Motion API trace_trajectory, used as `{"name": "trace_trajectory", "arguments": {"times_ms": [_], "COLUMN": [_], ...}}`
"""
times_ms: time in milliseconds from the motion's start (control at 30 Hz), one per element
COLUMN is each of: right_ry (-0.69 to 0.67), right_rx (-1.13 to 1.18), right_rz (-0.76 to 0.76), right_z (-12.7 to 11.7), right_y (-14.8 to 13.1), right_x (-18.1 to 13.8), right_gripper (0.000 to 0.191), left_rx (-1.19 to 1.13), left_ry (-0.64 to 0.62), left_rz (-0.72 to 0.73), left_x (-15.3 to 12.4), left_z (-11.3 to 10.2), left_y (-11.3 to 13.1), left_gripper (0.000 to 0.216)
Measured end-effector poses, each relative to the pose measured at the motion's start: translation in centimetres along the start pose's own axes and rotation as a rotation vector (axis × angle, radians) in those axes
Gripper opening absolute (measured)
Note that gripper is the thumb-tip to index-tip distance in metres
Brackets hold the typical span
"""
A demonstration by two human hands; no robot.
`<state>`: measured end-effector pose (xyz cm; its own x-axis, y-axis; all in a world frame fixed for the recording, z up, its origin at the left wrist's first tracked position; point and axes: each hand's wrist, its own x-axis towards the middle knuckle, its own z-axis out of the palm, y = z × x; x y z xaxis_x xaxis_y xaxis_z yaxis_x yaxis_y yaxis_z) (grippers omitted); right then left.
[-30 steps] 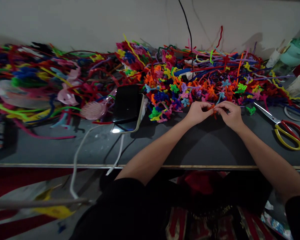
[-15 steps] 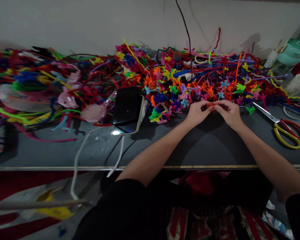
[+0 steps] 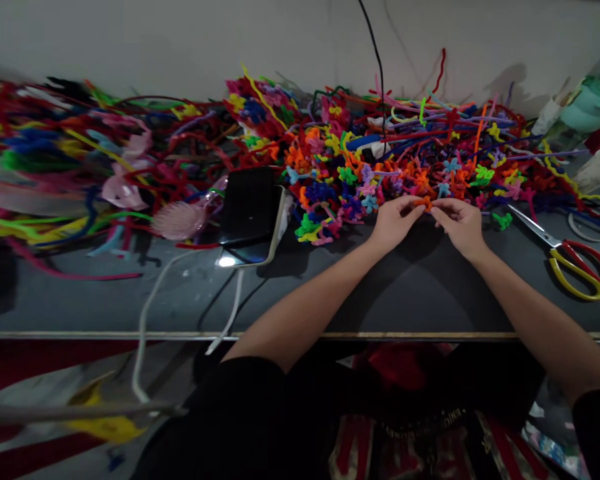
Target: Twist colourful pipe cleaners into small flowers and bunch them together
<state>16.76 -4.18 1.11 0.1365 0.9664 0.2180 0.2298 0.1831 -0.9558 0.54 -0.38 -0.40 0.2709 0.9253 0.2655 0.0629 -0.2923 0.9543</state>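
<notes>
Between my two hands is a small orange pipe-cleaner flower (image 3: pixel 424 202), partly hidden by fingertips. My left hand (image 3: pixel 395 223) pinches its left side with thumb and index finger. On the other side, my right hand (image 3: pixel 462 225) has thumb and fingers closed at the flower's right edge. Just beyond the hands lies a heap of bent pipe-cleaner flowers (image 3: pixel 370 180) in many colours. A green pipe-cleaner piece (image 3: pixel 503 221) rests on the grey table right of my right hand.
Scissors (image 3: pixel 555 243) with red and yellow handles lie at the right. A phone (image 3: pixel 247 205) and a pink hairbrush (image 3: pixel 179 220) are left of my arms, near a white cable (image 3: pixel 147 320). Loose pipe cleaners line the wall. A paper cup (image 3: pixel 597 170) stands far right.
My fingers have shifted slightly around the orange flower, and more of it shows between them. The view has turned a little, moving the left-hand things leftward.
</notes>
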Motion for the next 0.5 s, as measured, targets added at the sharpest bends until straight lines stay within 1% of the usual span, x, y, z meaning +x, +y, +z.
{"name": "trace_trajectory", "arguments": {"times_ms": [100, 200, 367, 433, 500], "right_ry": [0.033, 0.035, 0.05, 0.054, 0.061], "right_rx": [0.01, -0.017, -0.194, -0.235, -0.24], "right_rz": [-0.006, -0.034, -0.189, -0.207, -0.205], "right_z": [0.0, -0.1, -0.2, -0.2, -0.2], "right_y": [-0.2, -0.5, -1.0, -1.2, -1.2], "right_x": [0.0, -0.1, -0.6, -0.7, -0.7], "right_gripper": [0.039, 0.037, 0.021, 0.017, 0.016], "left_rx": [0.038, 0.069, 0.233, 0.291, 0.313], "left_ry": [0.027, 0.018, 0.035, 0.05, 0.051], "left_rz": [0.019, 0.043, 0.151, 0.19, 0.193], "left_x": [0.0, 0.0, -0.4, -0.5, -0.5], "left_z": [-0.1, -0.2, -0.3, -0.5, -0.5], "left_y": [0.2, 0.5, 1.2, 1.4, 1.6], "left_gripper": [0.018, 0.017, 0.013, 0.013, 0.016]}}
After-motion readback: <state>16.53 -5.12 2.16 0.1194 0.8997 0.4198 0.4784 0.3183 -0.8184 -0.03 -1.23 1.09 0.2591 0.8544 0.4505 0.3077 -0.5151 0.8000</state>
